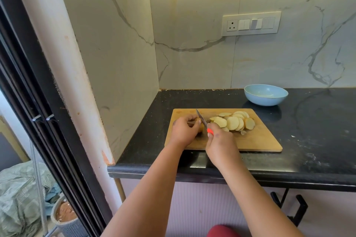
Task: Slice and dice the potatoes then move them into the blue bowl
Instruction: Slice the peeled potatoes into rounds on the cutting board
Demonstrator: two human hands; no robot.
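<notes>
Potato (200, 128) end gripped by left hand (183, 131) on board (260, 140). Right hand (221, 140) fingers wrapped round knife (202, 120). Slices (234, 122) at 3 o'clock, blue bowl (265, 94) at 1.

Both forearms in from bottom of frame, bare, angled up and converging toward centre. Left hand (184, 131) sits palm-down, knuckles up, fingers curled inward and gripping something mostly hidden under them. Right hand (221, 141) just beside it, nearly touching at the fingertips, wrist straight with the forearm, fingers wrapped in a fist round a handle, thumb side facing left. I can't make out individual right fingertips from this angle. Elbows out of view.
</notes>
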